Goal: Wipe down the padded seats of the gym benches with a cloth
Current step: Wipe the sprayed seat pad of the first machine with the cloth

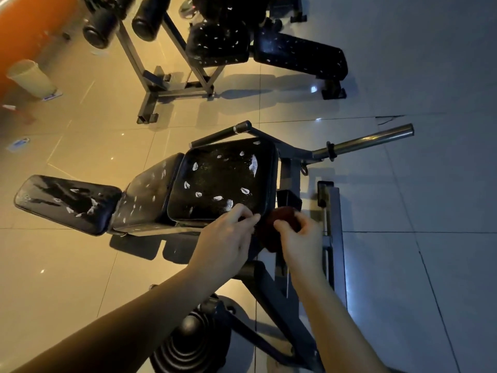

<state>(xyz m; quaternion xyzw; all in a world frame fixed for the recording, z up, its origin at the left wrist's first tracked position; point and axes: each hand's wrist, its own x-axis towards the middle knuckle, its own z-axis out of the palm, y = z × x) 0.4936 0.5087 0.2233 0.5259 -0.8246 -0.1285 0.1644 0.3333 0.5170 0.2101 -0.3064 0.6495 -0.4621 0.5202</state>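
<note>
Two hands met at the near right corner of the square seat pad point(223, 181). The right hand point(298, 238) was curled round one bunched dark red cloth point(283, 213), just off the pad's edge. The left hand point(228, 235) pinched what looked like the cloth's other end, its fingertips over the pad's corner. This bench carried three black pads in a row, all flecked white. Behind it stood a second bench point(298, 55) with two flecked pads and two foam rollers point(100, 30).

text: none legible | labels: none | numbers: none | signs: none
</note>
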